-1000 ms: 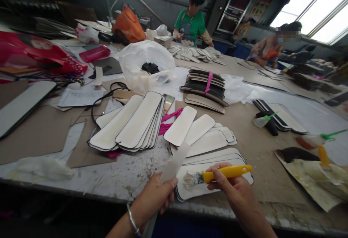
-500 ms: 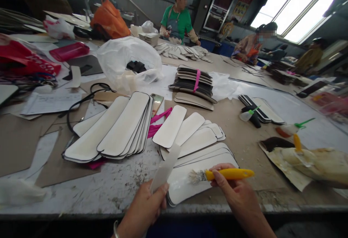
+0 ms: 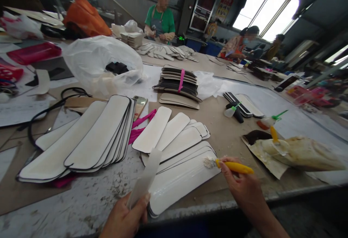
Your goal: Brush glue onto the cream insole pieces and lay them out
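My right hand (image 3: 240, 180) is closed round the yellow handle of a paintbrush (image 3: 236, 166). Its pale, messy bristles rest on the right end of the top white panel (image 3: 182, 181), where a wet, shiny streak runs lengthwise. That panel tops a small fanned stack by the table's front edge. My left hand (image 3: 126, 212) pinches a thin, translucent whitish strip (image 3: 146, 178), which stands tilted up at the panel's left side. Behind are more white, dark-edged panels (image 3: 176, 142), overlapping like a fan. To the left lies a thicker stack of longer white panels (image 3: 100, 136).
A yellowed, glue-smeared container (image 3: 307, 152) lies at the right on a scrap sheet. Green-tipped squeeze bottles (image 3: 231, 111) stand behind it. A pink-banded bundle (image 3: 178, 82) and a plastic bag (image 3: 103, 62) sit farther back. A person in green (image 3: 160, 18) works across the table.
The brush has moved along the panel to its right end, and the wet streak now reaches farther. My left hand still holds the strip. The camera view has turned to the right.
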